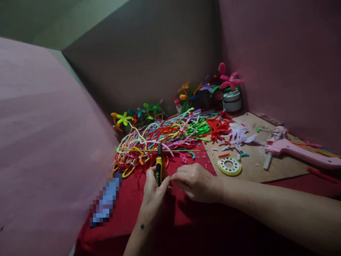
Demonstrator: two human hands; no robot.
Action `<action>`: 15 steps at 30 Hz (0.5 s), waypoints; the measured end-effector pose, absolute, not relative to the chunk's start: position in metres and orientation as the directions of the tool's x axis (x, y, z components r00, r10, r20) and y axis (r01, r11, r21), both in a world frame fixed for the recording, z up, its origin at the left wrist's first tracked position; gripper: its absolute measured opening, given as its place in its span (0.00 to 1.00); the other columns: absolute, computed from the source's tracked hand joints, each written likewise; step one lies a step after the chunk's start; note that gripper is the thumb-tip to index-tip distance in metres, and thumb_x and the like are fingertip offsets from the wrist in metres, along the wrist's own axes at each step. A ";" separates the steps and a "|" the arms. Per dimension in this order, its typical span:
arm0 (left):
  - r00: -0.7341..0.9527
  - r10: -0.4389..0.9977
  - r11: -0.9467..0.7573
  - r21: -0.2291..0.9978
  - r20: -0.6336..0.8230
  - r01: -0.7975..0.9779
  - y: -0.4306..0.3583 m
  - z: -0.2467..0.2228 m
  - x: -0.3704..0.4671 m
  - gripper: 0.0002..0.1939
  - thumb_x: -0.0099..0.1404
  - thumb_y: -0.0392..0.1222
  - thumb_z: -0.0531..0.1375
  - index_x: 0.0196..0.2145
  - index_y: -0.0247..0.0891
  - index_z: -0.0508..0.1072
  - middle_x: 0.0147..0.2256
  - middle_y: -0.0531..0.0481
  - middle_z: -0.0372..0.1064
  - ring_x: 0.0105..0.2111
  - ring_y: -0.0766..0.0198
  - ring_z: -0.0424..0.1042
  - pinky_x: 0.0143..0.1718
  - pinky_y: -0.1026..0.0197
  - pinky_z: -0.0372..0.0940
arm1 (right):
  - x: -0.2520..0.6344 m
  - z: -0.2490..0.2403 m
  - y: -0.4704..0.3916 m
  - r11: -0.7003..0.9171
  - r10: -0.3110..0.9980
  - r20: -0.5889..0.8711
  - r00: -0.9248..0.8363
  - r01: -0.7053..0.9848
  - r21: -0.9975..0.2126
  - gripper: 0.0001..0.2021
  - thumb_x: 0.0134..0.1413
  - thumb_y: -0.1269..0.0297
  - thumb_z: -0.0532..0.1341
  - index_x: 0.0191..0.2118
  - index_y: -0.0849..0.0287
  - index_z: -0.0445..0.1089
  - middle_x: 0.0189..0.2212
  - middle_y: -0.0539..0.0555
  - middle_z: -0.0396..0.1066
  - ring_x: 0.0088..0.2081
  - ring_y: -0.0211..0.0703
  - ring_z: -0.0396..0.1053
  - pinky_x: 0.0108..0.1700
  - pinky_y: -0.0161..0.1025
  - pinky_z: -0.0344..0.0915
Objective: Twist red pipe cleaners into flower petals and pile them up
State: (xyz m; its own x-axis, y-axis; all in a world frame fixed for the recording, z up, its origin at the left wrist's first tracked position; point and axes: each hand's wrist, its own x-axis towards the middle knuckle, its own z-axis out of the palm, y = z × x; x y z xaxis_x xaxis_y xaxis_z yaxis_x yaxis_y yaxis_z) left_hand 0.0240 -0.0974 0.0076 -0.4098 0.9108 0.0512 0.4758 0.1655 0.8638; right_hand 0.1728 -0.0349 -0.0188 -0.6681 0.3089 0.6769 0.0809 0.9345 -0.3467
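Note:
My left hand (153,188) is closed around a pair of pliers (159,167) with black and yellow handles, its dark jaws pointing away from me. Close to the left thumb, my right hand (195,182) has its fingers pinched together. What they hold, if anything, is too small to make out. A thin straight green stem (186,150) runs sideways by the pliers' jaws; whether the jaws grip it I cannot tell. Beyond the hands spreads a tangled heap of colourful pipe cleaners (160,131).
A roll of clear yellowish tape (229,166) lies on a brown board (250,174), near a pink glue gun (295,151). Pipe-cleaner flowers (231,81) and a grey round container (231,101) stand at the back. Red cloth (119,213) covers the table; walls rise on several sides.

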 end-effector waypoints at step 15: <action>-0.328 0.896 0.000 0.737 0.301 0.676 -0.076 -0.017 0.037 0.24 0.56 0.39 0.54 0.50 0.36 0.55 0.50 0.39 0.58 0.51 0.53 0.59 0.52 0.50 0.53 | 0.156 -0.008 -0.002 -0.406 0.846 0.010 -0.533 -0.657 -0.636 0.08 0.48 0.65 0.60 0.33 0.65 0.68 0.21 0.51 0.68 0.18 0.30 0.63 0.18 0.27 0.55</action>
State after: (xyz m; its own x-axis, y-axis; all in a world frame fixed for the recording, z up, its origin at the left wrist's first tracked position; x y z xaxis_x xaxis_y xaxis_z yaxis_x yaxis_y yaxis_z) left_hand 0.0369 -0.0759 -0.0167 -0.3278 0.8955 0.3010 0.6756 -0.0005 0.7373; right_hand 0.1556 -0.0015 -0.0078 -0.5325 0.8464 0.0102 -0.6567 -0.4055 -0.6358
